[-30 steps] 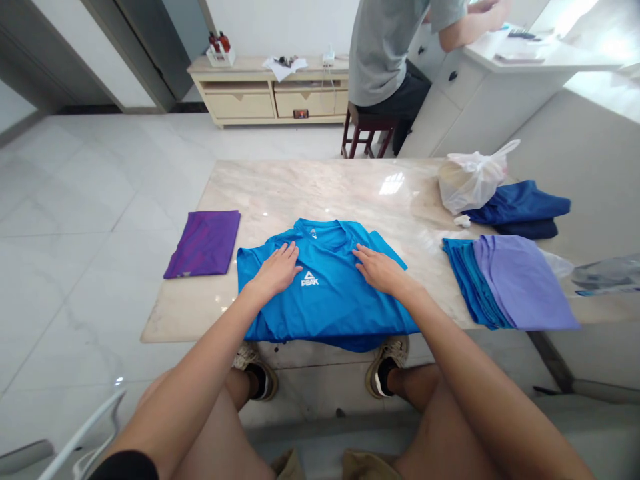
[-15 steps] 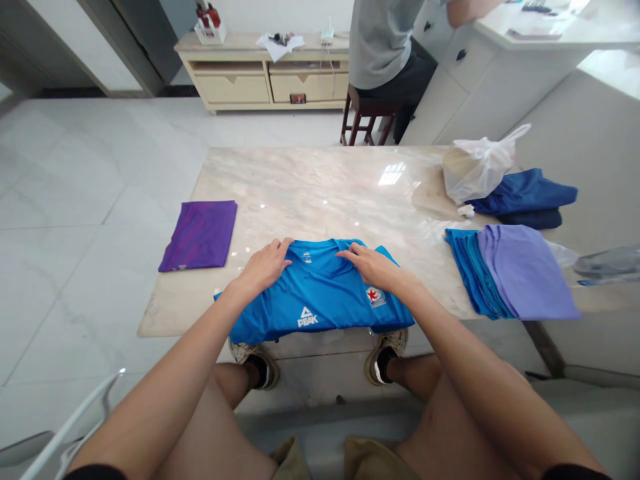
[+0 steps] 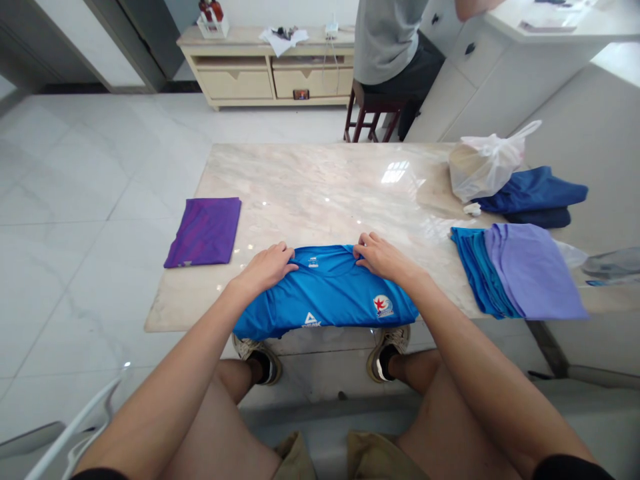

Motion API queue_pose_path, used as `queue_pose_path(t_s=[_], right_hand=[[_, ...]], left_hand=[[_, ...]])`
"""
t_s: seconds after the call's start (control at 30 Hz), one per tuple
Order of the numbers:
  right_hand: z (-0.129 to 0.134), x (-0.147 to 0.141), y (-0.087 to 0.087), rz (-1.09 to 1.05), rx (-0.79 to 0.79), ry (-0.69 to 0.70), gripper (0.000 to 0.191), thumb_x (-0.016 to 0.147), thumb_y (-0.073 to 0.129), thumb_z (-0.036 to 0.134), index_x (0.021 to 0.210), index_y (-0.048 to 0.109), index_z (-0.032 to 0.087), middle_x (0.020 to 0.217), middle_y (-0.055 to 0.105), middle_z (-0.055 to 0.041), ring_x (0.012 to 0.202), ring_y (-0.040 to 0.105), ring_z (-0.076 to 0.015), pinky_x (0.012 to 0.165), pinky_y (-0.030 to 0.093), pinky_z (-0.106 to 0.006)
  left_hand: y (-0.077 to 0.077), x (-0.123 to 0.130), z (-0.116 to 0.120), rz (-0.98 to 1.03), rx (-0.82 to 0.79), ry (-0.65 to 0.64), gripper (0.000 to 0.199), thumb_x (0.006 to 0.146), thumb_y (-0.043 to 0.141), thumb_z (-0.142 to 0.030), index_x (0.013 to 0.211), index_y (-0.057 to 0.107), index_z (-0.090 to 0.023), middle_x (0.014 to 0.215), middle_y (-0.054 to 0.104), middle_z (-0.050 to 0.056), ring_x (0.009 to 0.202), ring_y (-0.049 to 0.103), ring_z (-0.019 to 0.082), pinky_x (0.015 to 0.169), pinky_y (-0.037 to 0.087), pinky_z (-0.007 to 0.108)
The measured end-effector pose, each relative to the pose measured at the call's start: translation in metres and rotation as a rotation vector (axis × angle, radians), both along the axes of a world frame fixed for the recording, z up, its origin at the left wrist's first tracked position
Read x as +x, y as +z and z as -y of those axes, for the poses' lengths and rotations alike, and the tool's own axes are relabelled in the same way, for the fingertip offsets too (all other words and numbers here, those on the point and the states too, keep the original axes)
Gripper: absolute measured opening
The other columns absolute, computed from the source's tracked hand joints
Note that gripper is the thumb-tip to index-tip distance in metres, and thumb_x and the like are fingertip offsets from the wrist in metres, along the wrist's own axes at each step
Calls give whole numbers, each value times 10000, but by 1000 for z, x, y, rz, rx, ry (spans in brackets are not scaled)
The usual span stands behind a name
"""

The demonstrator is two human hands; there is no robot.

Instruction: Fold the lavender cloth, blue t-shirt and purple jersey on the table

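A blue shirt with a white logo and a round badge lies at the table's near edge, its lower part hanging over. My left hand pinches the shirt beside the left end of the collar. At the collar's right end, my right hand is closed on the fabric. The neckline with its small label shows between both hands. To the left lies a folded purple cloth. Folded teal-blue cloths and a lavender cloth overlap at the right.
The marble table also bears a white plastic bag, dark blue cloth and a clear bottle at the right. Beyond it, a person in a grey shirt sits on a stool near a low cabinet.
The shirt's collar is spread wider, and the front logo has slid lower over the table edge. My right hand has moved right and now grips the collar's end.
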State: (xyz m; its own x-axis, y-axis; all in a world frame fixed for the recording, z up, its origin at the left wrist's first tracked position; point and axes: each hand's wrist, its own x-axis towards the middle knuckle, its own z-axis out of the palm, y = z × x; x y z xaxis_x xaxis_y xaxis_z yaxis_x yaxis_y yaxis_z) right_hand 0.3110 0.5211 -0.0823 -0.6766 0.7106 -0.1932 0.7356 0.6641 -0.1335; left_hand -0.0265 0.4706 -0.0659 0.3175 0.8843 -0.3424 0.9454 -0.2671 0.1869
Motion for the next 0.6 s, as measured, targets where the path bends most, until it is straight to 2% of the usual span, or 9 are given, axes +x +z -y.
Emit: queue_pose_path(t_s=[0.13, 0.27, 0.37, 0.47, 0.6], right_hand=[[0, 9, 13, -37, -24, 19, 118, 1033, 723, 250, 1092, 804, 187, 1214, 683, -171, 1153, 595, -331, 1011, 523, -437], [8, 15, 21, -106, -39, 13, 130, 986, 714, 211, 1060, 816, 179, 1198, 691, -165, 1109, 604, -327, 1017, 526, -455], [23, 5, 18, -198, -75, 63, 227, 1007, 711, 245, 1186, 843, 197, 1297, 678, -164, 1170, 600, -330, 1102, 523, -485], [42, -15, 12, -258, -79, 131, 312, 1094, 660, 367, 1325, 838, 257, 1471, 620, -157, 1287, 559, -345, 1183, 495, -524], [50, -27, 8, -174, 8, 107, 370, 1152, 559, 406, 1270, 847, 205, 1573, 583, -183, 1333, 532, -377, 1156, 496, -553]], left_hand=[[7, -2, 4, 9, 28, -22, 259, 1100, 614, -440, 1150, 718, -208, 1218, 711, 138, 1147, 707, 318, 975, 549, 397], [15, 5, 10, 105, 40, -30, 193, 1097, 589, -376, 1114, 696, -216, 1181, 738, 124, 1134, 707, 311, 985, 547, 408], [24, 14, 17, 300, 9, -32, 160, 1088, 560, -350, 1086, 669, -232, 1137, 758, 99, 1070, 716, 290, 963, 555, 408], [34, 19, 24, 506, -5, -34, 152, 1065, 570, -367, 1048, 655, -241, 1080, 762, 70, 1017, 712, 266, 932, 553, 391], [43, 18, 30, 682, -16, -17, 164, 1044, 589, -376, 1012, 672, -238, 1014, 765, 42, 962, 708, 234, 899, 556, 362]])
